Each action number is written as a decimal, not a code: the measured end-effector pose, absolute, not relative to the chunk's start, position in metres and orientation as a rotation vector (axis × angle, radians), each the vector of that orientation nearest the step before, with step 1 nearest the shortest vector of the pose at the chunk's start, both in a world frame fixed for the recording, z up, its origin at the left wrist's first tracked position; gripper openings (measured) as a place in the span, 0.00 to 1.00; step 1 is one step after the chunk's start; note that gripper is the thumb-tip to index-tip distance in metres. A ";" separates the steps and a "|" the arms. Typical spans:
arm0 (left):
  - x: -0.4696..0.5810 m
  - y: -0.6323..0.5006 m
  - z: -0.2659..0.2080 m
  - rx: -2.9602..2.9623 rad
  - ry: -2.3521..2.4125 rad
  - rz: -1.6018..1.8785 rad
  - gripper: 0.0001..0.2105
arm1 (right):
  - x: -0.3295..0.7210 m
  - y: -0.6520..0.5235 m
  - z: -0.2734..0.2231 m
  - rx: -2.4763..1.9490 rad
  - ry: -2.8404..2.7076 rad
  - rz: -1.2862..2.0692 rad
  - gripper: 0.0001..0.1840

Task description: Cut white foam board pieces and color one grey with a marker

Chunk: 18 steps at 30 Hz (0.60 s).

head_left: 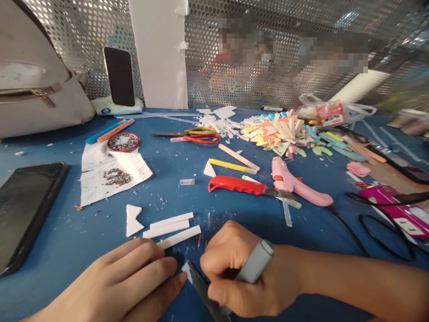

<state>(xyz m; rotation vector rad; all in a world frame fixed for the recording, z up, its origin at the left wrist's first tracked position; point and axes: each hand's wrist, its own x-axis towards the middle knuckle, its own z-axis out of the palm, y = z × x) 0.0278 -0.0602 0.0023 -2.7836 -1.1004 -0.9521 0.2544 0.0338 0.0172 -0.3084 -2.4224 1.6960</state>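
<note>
My right hand is closed around a thick grey marker, which slants with its upper end to the right. Its lower end is mostly hidden by my fingers. Below it on the table lies a dark strip with a white end. My left hand lies flat, fingers stretched out, one fingertip touching that white end. Just beyond my left fingers are several white strips and a notched white piece.
A red-handled knife lies by a pink glue gun. Behind are scissors and a pile of coloured scraps. A phone and a tissue with beads are at left. A perforated metal panel stands behind.
</note>
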 end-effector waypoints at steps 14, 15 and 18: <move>0.028 -0.061 0.004 -2.797 -1.094 -0.955 0.17 | 0.254 0.034 0.017 -0.115 -2.499 1.558 0.19; 0.027 -0.061 0.005 -2.803 -1.094 -0.940 0.17 | 0.254 0.034 0.017 -0.020 -2.523 1.571 0.20; 0.028 -0.061 0.006 -2.816 -1.107 -0.924 0.17 | 0.254 0.032 0.015 0.016 -2.466 1.527 0.17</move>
